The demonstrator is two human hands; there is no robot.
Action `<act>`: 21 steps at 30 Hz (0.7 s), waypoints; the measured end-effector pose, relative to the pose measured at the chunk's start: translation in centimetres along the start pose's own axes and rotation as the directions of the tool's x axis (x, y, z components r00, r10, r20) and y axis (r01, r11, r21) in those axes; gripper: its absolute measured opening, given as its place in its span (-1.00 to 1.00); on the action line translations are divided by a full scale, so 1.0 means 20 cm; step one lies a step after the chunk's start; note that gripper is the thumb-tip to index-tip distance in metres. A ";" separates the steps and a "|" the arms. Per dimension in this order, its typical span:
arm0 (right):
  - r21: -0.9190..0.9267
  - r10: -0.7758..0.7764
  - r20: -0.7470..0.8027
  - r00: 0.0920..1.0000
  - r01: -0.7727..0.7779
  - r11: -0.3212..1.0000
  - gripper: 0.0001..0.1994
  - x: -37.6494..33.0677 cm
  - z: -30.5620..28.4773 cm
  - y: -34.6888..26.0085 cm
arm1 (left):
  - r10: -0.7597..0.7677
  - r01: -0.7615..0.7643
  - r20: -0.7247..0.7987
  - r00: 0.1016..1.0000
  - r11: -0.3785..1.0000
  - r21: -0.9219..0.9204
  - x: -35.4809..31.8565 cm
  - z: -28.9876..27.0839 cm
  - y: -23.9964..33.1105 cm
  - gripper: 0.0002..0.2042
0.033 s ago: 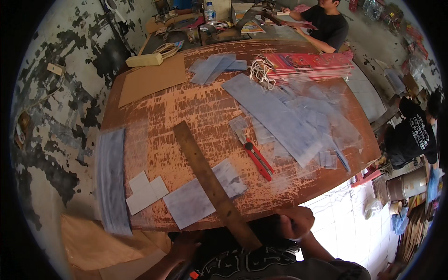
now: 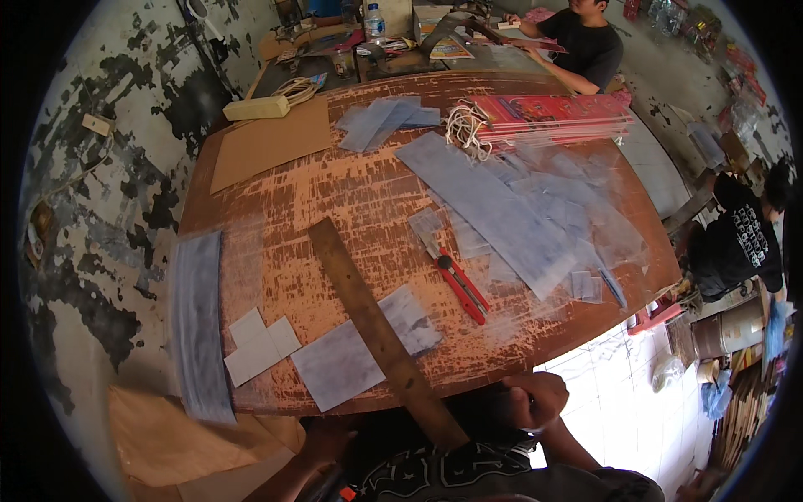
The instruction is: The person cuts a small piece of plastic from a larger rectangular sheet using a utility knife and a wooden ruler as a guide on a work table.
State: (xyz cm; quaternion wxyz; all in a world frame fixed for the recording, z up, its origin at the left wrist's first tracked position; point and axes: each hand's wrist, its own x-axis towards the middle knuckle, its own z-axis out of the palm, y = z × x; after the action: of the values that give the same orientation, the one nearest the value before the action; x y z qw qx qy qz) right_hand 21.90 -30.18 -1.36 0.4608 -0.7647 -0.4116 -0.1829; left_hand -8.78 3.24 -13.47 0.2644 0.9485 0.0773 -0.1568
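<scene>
My right hand (image 2: 540,400) is curled closed at the table's front edge; whatever it may hold is hidden. Lower left, my left hand (image 2: 328,437) lies in shadow below that edge, its fingers not readable. Between them a long brown ruler (image 2: 355,289) slants across the tabletop, its near end jutting past the edge toward my body. Under it lies a translucent bluish plastic sheet (image 2: 335,368). White cross-shaped card pieces (image 2: 261,345) sit left of the sheet. Right of the ruler rests a red utility knife (image 2: 465,291), its tip over a small clear piece.
A pile of plastic strips (image 2: 196,326) lines the left edge. Larger sheets (image 2: 493,213) and red printed packs with white strings (image 2: 544,117) cover the right. Brown cardboard (image 2: 276,146) with a power strip (image 2: 256,108) lies far left. One person (image 2: 592,46) sits beyond; another (image 2: 736,238) is at right.
My right hand has shifted very slightly to the right, and my left hand slightly left. The view has moved a touch; the things on the table lie as before.
</scene>
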 end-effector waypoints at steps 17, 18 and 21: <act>-0.264 0.610 0.380 0.695 -0.550 0.792 -0.51 -0.71 0.23 1.05 | 0.063 -0.017 -0.436 0.898 0.994 0.108 0.14 0.15 -0.68 -0.59; -0.293 0.651 0.361 0.668 -0.582 0.759 -0.51 -0.65 0.27 1.14 | 0.009 0.009 -0.426 0.905 0.999 0.040 0.13 0.15 -0.71 -0.58; -0.317 0.774 0.278 0.569 -0.706 0.633 -0.50 -0.45 0.33 1.30 | -0.086 0.092 -0.406 0.910 0.996 -0.006 0.11 0.23 -0.90 -0.55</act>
State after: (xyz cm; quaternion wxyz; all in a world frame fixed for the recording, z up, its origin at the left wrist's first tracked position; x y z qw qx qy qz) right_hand 36.68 -34.86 -24.93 0.3363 -0.9225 -0.1179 0.1486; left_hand -12.12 16.20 -26.58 0.2288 0.9576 0.1725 0.0311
